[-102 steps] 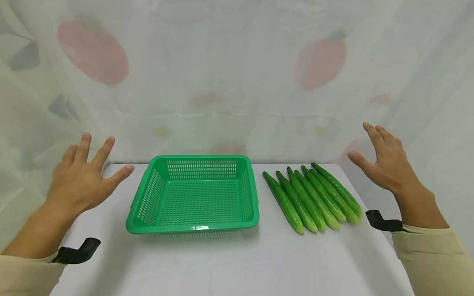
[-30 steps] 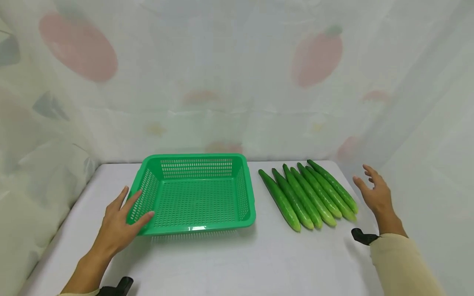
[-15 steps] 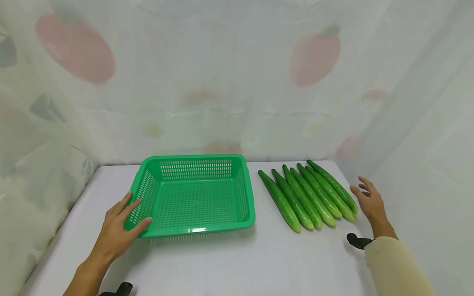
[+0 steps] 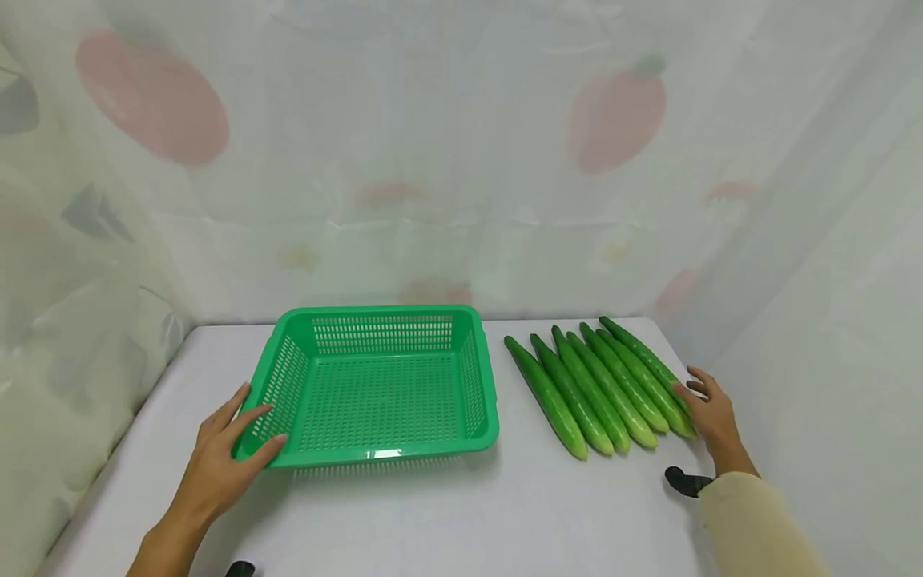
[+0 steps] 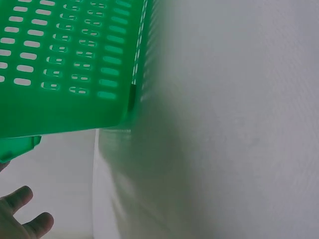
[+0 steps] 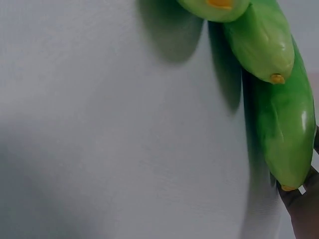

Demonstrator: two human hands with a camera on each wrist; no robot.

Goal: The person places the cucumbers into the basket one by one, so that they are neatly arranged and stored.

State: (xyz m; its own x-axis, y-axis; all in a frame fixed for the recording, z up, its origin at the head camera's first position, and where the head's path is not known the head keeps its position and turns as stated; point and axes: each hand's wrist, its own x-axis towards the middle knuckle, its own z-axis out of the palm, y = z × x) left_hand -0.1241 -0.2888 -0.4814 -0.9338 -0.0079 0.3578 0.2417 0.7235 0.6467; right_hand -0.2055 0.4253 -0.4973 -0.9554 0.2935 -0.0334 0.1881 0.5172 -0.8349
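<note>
A green plastic basket [image 4: 389, 457] with slotted walls stands on the white table, with nothing in it. My left hand [image 4: 219, 461] is at its left front corner, fingers spread over the rim; the left wrist view has two fingertips [image 5: 42, 225] apart from the basket. Several cucumbers [image 4: 551, 401] lie side by side to the right of the basket, dark ends away from me. My right hand [image 4: 710, 413] is at the rightmost cucumber [image 6: 286, 134], overlapping its pale end in the head view. Its fingers are loosely bent beside the cucumber; contact is unclear.
White table surface [image 4: 433, 521] lies in front of the basket and cucumbers. A pale printed sheet [image 4: 433, 160] hangs behind the table, and more sheeting [image 4: 79, 344] rises on the left. Black wrist straps show below both hands.
Both hands have come down from above the table sides: the left to the basket's corner, the right inward and lower to the rightmost cucumber. The basket and cucumbers stay in place.
</note>
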